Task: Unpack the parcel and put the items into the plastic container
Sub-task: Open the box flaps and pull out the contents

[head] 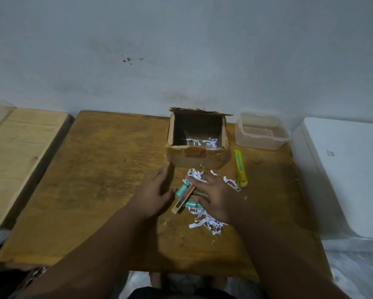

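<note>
An open cardboard parcel [197, 145] stands at the back of the wooden table [94, 190], with white paper shreds in its bottom. A clear plastic container [261, 131], lidless, sits just right of it. In front of the parcel lies a heap of paper shreds [205, 221] with two teal cylinders [182, 187] [193, 204] and a flat narrow box [184, 200] among them. My left hand [155, 195] hovers with fingers spread just left of these items. My right hand [215, 197] rests palm-down on the shreds, fingertips on the items, gripping nothing I can see.
A yellow-green utility knife [240, 169] lies right of the shreds. A pale wooden board [19, 156] lies to the left of the table, a white box-like surface [349, 169] to the right. The wall stands directly behind the parcel.
</note>
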